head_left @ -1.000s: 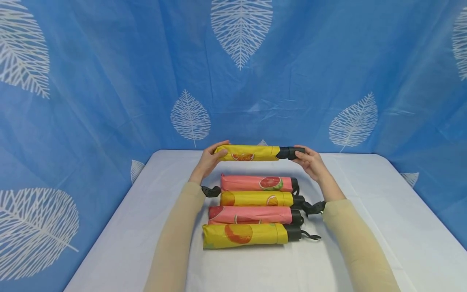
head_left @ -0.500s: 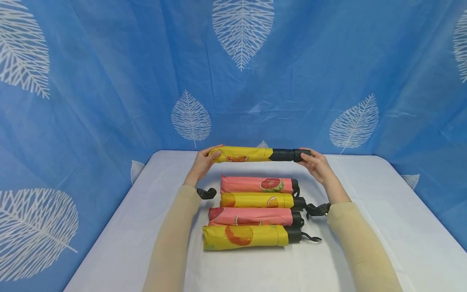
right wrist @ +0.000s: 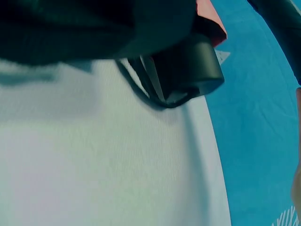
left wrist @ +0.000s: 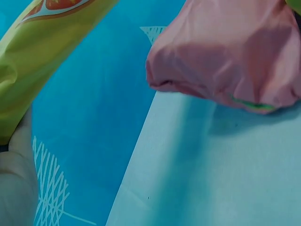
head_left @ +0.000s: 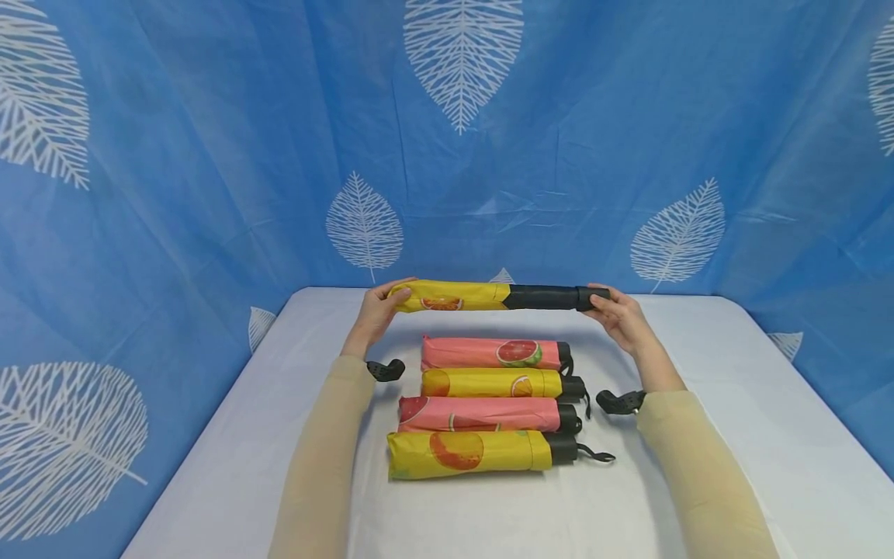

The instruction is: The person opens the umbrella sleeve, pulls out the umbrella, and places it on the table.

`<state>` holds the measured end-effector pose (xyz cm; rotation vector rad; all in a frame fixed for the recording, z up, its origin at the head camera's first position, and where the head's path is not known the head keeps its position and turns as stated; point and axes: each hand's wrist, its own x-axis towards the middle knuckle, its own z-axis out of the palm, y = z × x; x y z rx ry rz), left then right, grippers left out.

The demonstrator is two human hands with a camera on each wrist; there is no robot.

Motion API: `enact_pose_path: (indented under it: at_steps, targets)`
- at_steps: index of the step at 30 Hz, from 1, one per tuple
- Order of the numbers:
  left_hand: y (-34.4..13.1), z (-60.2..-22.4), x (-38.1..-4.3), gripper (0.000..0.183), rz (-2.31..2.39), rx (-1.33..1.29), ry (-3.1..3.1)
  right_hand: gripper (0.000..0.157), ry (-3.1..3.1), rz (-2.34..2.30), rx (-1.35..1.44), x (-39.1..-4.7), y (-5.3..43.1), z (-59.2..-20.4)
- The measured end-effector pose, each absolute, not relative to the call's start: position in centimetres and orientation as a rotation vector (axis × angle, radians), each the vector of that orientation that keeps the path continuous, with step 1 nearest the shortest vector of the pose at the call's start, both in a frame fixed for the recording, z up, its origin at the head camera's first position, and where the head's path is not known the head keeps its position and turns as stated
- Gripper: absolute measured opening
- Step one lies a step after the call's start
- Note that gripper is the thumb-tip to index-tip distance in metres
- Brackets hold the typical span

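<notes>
A folded umbrella is held level over the far part of the table. My left hand (head_left: 373, 317) grips the left end of its yellow, orange-printed sleeve (head_left: 471, 294), thumb in front. My right hand (head_left: 623, 320) pinches the black handle at the other end. Between sleeve and handle shows a long black stretch (head_left: 541, 297) of the umbrella. In the left wrist view the yellow sleeve (left wrist: 42, 52) slants across the upper left, the hand mostly out of frame. Only a sliver of the right hand (right wrist: 297, 183) appears at the right wrist view's edge.
Several folded umbrellas lie in a stack of rows below: a pink one (head_left: 461, 353) farthest, then a yellow one (head_left: 482, 382), another pink one (head_left: 517, 413) and a yellow one (head_left: 506, 454) nearest. Their black handles point right. A blue leaf-print curtain (head_left: 559, 155) surrounds the white table (head_left: 223, 481).
My hands have moved apart, the left one leftward with the yellow sleeve, the right one rightward with the handle. The black stretch between sleeve and handle has grown longer.
</notes>
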<state>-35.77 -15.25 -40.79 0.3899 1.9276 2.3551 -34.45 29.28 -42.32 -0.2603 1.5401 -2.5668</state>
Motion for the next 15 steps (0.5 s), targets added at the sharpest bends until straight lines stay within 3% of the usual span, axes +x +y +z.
enact_pose_path:
  at_steps: [15]
  targets:
    - [-17.3,-42.9,-36.3,0.049,2.357,0.309,1.988,0.024,1.583,-2.59,-0.231,-33.6,31.9,-43.1]
